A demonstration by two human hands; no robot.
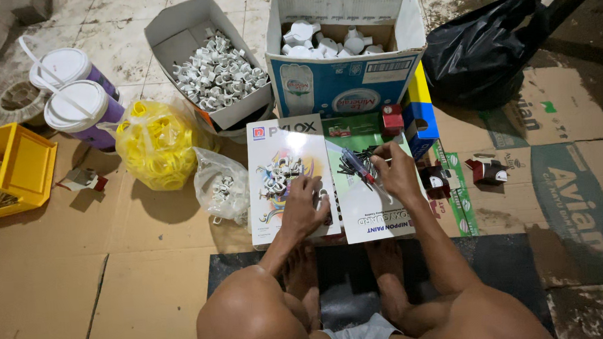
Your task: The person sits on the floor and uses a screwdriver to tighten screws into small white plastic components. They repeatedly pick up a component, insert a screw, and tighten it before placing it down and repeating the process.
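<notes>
Pinching a slim screwdriver (361,167) with a red and blue handle, the right hand (396,172) is hovering over a small heap of dark nails (348,162) lying just under its fingertips on a glossy booklet (368,217). The left hand (303,207) is pressing down, fingers curled, beside a cluster of white cable clips (278,176) resting on a second booklet (273,147) directly ahead of it; whether it is gripping a clip underneath cannot be told. Beyond both hands an open carton of more white clips (216,68) and a larger box of white fittings (326,43) are standing, and further out to the left a yellow bag (155,145), a small clear bag (222,186), two lidded tubs (75,98) and a yellow bin (16,165) are sitting. The likely trouble here: the booklets are slick, so nails and clips could be sliding off onto the cardboard (82,267), and a nudge from either wrist could be scattering both piles together.
</notes>
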